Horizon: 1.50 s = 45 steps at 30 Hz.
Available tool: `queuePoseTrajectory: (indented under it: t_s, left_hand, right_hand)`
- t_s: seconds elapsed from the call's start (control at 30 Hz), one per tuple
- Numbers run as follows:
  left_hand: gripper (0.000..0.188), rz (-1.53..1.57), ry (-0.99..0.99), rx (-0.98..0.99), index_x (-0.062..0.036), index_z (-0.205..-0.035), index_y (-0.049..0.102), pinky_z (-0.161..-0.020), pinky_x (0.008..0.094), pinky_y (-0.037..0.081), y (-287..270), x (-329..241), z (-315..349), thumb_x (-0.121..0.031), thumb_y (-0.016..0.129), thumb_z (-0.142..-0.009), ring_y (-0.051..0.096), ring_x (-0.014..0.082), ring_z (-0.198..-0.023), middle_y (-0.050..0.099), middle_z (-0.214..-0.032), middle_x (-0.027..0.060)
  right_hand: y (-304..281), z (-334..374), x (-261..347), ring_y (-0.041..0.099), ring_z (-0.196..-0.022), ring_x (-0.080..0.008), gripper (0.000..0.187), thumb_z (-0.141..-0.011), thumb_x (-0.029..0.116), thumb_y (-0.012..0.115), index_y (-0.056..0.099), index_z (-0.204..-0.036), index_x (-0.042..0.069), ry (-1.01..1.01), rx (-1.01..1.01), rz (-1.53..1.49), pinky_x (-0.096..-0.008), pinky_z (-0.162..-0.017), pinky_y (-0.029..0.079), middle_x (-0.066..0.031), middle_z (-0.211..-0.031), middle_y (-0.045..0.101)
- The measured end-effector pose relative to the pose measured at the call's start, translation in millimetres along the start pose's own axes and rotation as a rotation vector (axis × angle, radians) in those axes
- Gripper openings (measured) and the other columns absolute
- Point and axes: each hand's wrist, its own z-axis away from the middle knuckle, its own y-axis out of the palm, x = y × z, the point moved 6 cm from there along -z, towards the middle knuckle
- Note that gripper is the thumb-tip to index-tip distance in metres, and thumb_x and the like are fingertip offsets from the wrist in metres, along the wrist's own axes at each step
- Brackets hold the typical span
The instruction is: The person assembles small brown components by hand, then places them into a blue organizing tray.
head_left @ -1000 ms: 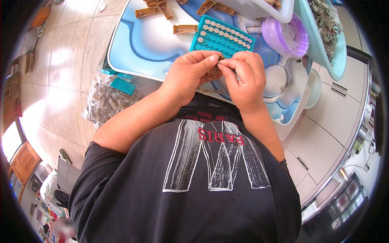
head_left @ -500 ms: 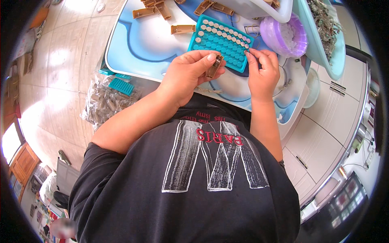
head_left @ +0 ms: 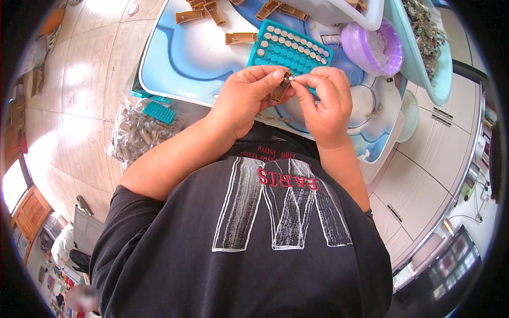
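Observation:
My left hand [head_left: 245, 98] grips a small brown plastic casing [head_left: 279, 95] between thumb and fingers, tilted with its hollow end up. At that end, my right hand [head_left: 327, 106] pinches a tiny silvery piece [head_left: 291, 78], mostly hidden by the fingertips; it looks like a button cell. Just beyond both hands lies a teal tray [head_left: 253, 62] with rows of round wells. Silvery discs fill the far rows and part of the left side, while teal wells show nearer me. One more brown casing [head_left: 241, 38] touches the tray's left side.
More brown casings [head_left: 214, 12] lie at the far side of the blue-and-white table [head_left: 180, 58]. A purple basket [head_left: 366, 47] with white pieces stands right of the tray, beside a pale green basin [head_left: 442, 79]. Left below the table sits a clear bag [head_left: 135, 135] of brown parts.
My right hand has moved left from the tray's right edge to the casing, bringing the small silvery piece. My left hand has stayed nearly still with the casing.

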Motion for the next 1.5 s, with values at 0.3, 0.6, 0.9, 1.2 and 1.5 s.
queuePoseTrajectory:
  t_s: [0.3, 0.6, 0.9, 1.2, 1.5]
  left_hand:
    - [0.024, -0.008, -0.006, -0.023, 0.0021, -0.104, 0.058, -0.083, 0.0305, 0.051, -3.4, 2.6, 2.2, -0.018, 0.055, -0.092, 0.061, 0.0137, -0.083, 0.063, -0.092, 0.0070]
    - [0.028, -0.056, -0.025, -0.046, 0.0020, -0.110, 0.055, -0.086, 0.0327, 0.051, -10.4, -6.8, 15.9, -0.020, 0.047, -0.095, 0.063, 0.0180, -0.089, 0.063, -0.100, 0.0105]
    - [0.025, -0.018, 0.011, -0.069, 0.0008, -0.108, 0.055, -0.084, 0.0308, 0.051, -19.6, -11.5, 19.1, -0.019, 0.046, -0.095, 0.063, 0.0166, -0.089, 0.063, -0.100, 0.0097]
    - [0.019, 0.043, 0.045, -0.088, -0.0001, -0.097, 0.057, -0.078, 0.0292, 0.052, -18.6, -11.0, 15.7, -0.017, 0.049, -0.094, 0.061, 0.0136, -0.083, 0.062, -0.088, 0.0055]
    - [0.018, 0.054, 0.056, -0.086, -0.0005, -0.097, 0.057, -0.079, 0.0301, 0.052, -19.4, -9.6, 14.7, -0.016, 0.050, -0.094, 0.060, 0.0125, -0.081, 0.061, -0.085, 0.0048]
  right_hand:
    - [7.7, -1.1, 7.4, 0.054, -0.072, -0.0248, 0.014, -0.066, 0.005, 0.070, 0.061, -0.076, 0.005, -0.041, 0.083, 0.032, -0.0350, -0.063, 0.044, -0.0060, -0.077, 0.056]
    - [32.5, -32.7, -9.7, 0.054, -0.070, -0.0234, 0.015, -0.065, 0.008, 0.070, 0.066, -0.080, 0.008, -0.095, 0.009, 0.019, -0.0348, -0.060, 0.044, -0.0038, -0.075, 0.056]
    - [49.3, -37.3, -5.4, 0.054, -0.074, -0.0228, 0.011, -0.065, 0.012, 0.071, 0.064, -0.073, 0.009, -0.183, 0.107, 0.042, -0.0349, -0.063, 0.044, -0.0034, -0.076, 0.056]
    - [27.1, -20.9, 14.4, 0.054, -0.073, -0.0245, 0.013, -0.065, 0.004, 0.071, 0.062, -0.074, 0.006, -0.058, 0.111, -0.099, -0.0343, -0.064, 0.043, -0.0061, -0.077, 0.056]
    - [29.7, -16.1, 11.3, 0.054, -0.073, -0.0250, 0.012, -0.065, 0.004, 0.070, 0.062, -0.074, 0.005, -0.042, 0.092, -0.088, -0.0348, -0.063, 0.044, -0.0069, -0.077, 0.056]
